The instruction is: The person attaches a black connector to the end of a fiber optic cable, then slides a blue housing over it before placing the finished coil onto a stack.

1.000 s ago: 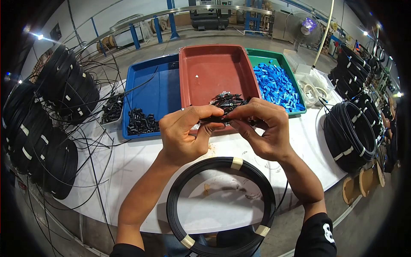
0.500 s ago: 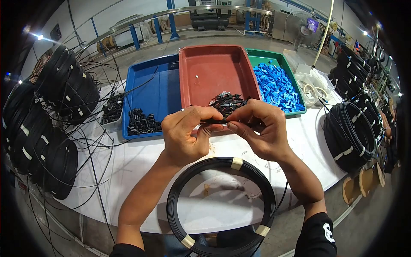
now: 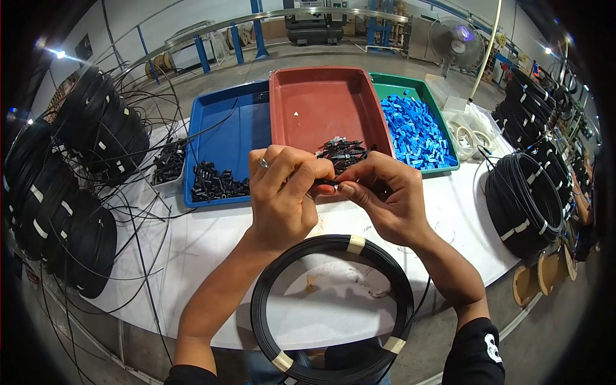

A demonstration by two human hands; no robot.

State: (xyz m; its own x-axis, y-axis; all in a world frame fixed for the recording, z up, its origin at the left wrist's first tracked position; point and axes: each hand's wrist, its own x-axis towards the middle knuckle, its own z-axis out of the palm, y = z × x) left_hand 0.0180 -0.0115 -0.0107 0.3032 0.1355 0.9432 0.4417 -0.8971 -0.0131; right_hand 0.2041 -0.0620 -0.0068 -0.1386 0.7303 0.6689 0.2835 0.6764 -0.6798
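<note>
White-topped bench carries a blue tray left of the red tray, a green tray right, and a black cable coil in front.

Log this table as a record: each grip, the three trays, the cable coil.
Left grip: pinching a small black piece
Right grip: pinched close beside it, contact partly hidden
Blue tray: black parts, near end
Red tray: mostly dark pile, near end
Green tray: many blue pieces
Cable coil: black, three pale tape bands
</note>
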